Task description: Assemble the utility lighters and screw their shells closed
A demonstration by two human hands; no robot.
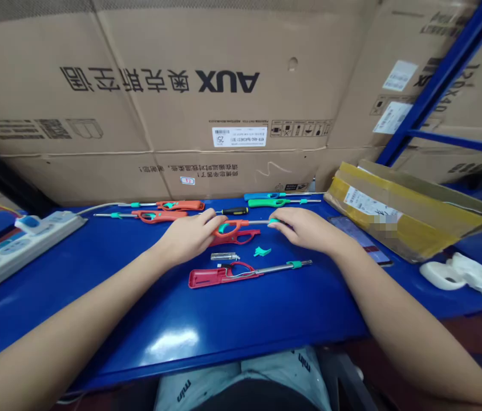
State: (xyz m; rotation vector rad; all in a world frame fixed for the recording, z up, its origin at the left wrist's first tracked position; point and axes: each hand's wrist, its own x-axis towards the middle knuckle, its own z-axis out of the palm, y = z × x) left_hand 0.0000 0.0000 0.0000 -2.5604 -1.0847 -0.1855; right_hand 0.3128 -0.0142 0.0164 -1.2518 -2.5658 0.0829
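Observation:
My left hand (191, 235) is closed around the handle of an orange utility lighter (236, 224) with a green trigger. The fingers of my right hand (304, 228) pinch the green collar on its metal tube. Just under it lies a red handle shell half (241, 237). Nearer to me rests an opened red lighter (209, 277), its wire showing and its metal tube pointing right. Between them lie a clear fuel tank (223, 256) and a loose green trigger (262, 251). A black and yellow screwdriver (237, 211) lies behind the hands.
Two orange lighters (159, 216) lie at back left, a green lighter (266, 202) and a blue lighter (262, 196) at back right. A white power strip (27, 245) borders the left. On the right are a phone (358, 240), a taped carton (395, 220) and a tissue roll (441, 275).

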